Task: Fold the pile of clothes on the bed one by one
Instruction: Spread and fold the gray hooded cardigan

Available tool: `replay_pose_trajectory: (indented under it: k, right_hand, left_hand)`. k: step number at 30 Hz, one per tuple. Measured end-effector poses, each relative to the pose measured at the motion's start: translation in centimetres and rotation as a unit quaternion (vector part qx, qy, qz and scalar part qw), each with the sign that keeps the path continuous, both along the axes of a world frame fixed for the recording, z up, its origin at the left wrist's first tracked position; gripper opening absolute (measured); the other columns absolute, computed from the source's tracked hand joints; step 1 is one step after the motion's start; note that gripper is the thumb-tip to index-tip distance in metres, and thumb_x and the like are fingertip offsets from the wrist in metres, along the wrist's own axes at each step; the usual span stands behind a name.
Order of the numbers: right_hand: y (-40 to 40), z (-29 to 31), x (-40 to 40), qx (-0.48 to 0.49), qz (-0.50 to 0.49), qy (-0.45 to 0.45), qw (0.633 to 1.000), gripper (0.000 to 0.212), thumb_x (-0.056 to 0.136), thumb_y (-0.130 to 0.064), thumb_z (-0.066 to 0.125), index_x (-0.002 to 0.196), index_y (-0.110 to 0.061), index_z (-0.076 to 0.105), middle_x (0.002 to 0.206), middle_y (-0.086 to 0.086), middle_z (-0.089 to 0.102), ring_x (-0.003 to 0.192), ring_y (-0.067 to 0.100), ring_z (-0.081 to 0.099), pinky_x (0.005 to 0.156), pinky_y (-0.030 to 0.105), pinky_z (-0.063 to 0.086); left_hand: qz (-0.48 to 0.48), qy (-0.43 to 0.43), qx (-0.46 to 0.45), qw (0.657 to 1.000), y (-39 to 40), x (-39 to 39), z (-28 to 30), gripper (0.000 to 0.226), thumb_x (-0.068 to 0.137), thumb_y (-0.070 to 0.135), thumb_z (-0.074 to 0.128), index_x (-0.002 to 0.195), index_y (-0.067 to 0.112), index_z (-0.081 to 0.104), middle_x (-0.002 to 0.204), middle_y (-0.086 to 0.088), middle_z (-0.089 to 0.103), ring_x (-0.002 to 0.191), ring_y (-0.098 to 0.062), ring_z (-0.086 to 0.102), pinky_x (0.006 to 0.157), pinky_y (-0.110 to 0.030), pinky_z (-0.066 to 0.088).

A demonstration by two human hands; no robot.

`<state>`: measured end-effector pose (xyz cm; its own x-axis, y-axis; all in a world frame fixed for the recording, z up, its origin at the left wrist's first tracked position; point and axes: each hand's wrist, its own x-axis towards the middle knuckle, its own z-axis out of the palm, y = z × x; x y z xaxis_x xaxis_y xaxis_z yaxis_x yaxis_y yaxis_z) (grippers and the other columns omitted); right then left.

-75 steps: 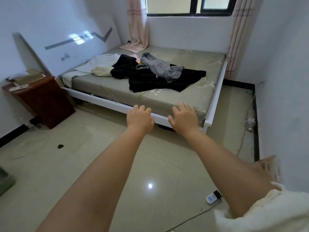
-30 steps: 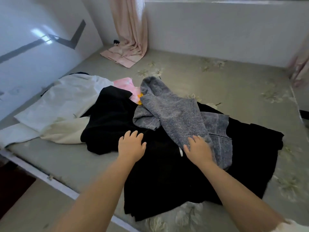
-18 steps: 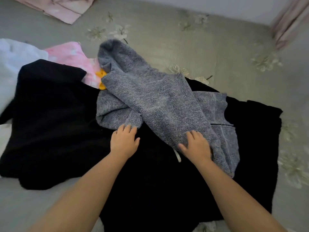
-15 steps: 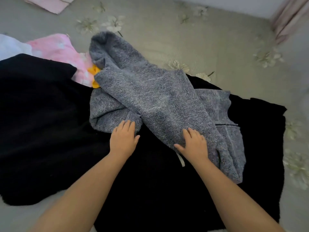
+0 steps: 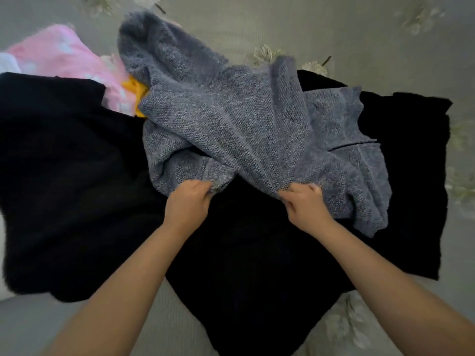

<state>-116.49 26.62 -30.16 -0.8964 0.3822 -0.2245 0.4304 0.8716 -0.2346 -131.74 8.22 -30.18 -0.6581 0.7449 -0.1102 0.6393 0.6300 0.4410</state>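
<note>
A crumpled grey knitted garment [image 5: 231, 119] lies on top of the pile on the bed. My left hand [image 5: 189, 204] grips its near left edge with curled fingers. My right hand [image 5: 304, 204] grips the near edge further right, fabric bunched between thumb and fingers. Beneath it spreads a large black garment [image 5: 77, 188] that covers most of the pile. A pink garment [image 5: 66, 60] with a yellow patch [image 5: 136, 91] pokes out at the far left.
The grey-green flowered mattress [image 5: 334, 27] shows beyond the pile, at the right edge and near my forearms. A sliver of white cloth [image 5: 7, 64] lies at the far left.
I have walked up to the bed and leaned over the pile. Both hands, resting flat on the grey garment half a second ago, have now closed on its near edge.
</note>
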Motion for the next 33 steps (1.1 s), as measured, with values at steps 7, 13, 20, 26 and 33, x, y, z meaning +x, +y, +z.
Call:
replay_pose_trajectory:
  k: [7,13,20,26,33]
  right_hand:
    - [-1.9,3.0,7.3,-0.067,0.151,-0.167,0.972,0.026,0.088,-0.009,0.042,0.099,-0.013,0.065,0.079,-0.006,0.039,0.097,0.021,0.051,0.089,0.025,0.022]
    - [-1.0,3.3,9.5,-0.055,0.181,-0.210,0.959,0.031,0.092,-0.013,0.040,0.111,-0.017,0.063,0.106,0.005,0.058,0.104,0.022,0.053,0.086,0.028,0.034]
    - [6.0,0.9,0.1,-0.015,-0.149,-0.029,0.988,0.070,0.087,-0.042,0.056,0.142,-0.012,0.025,0.144,0.016,0.032,0.130,0.032,0.033,0.105,0.047,0.026]
    - [7.3,-0.8,-2.1,-0.067,-0.226,-0.048,0.971,0.041,0.092,-0.015,0.050,0.132,-0.012,0.043,0.123,0.014,0.056,0.113,0.032,0.048,0.100,0.040,0.027]
    - [1.5,3.0,3.8,-0.138,0.137,0.018,0.981,0.038,0.086,-0.007,0.053,0.118,-0.025,0.063,0.108,0.003,0.059,0.120,0.022,0.039,0.108,0.045,0.004]
  left_hand:
    - [-0.143,-0.033,-0.203,0.968,-1.5,4.2,3.2,0.025,0.094,0.026,0.044,0.094,0.005,0.058,0.099,-0.012,0.061,0.094,-0.030,0.056,0.074,-0.035,0.044]
    - [-0.037,-0.075,-0.194,0.978,-0.2,8.5,2.7,0.032,0.092,0.026,0.046,0.117,0.007,0.050,0.117,-0.012,0.055,0.113,-0.029,0.049,0.088,-0.039,0.044]
    - [0.050,-0.017,-0.138,0.989,1.5,10.7,1.3,0.036,0.094,0.018,0.040,0.128,0.011,0.048,0.129,-0.006,0.050,0.119,-0.026,0.044,0.091,-0.038,0.040]
    - [0.082,0.001,-0.107,0.991,-0.6,11.0,0.5,0.040,0.092,0.018,0.045,0.132,0.012,0.046,0.133,-0.003,0.048,0.124,-0.022,0.040,0.098,-0.034,0.036]
    - [0.308,-0.112,0.170,0.929,0.2,11.7,4.7,0.037,0.094,0.023,0.047,0.127,0.006,0.049,0.114,0.001,0.055,0.105,-0.012,0.050,0.081,-0.009,0.030]
